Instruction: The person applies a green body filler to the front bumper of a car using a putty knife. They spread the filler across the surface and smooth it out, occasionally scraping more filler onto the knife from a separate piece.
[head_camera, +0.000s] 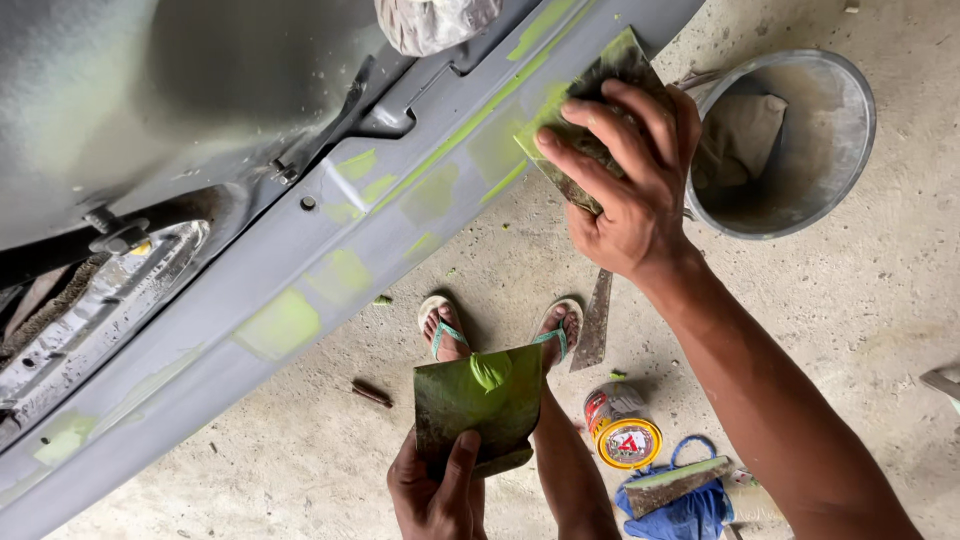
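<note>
Against the grey car bumper, his right hand presses a putty spreader flat, while the left hand below grips a filler-smeared mixing board.

Worn on the head, looking steeply down and close. Takes in a grey car panel across the upper left, concrete floor at right.

Long grey matt car body panel carries smooth green putty patches; beside it, rough concrete floor and dull round metal basin.
</note>
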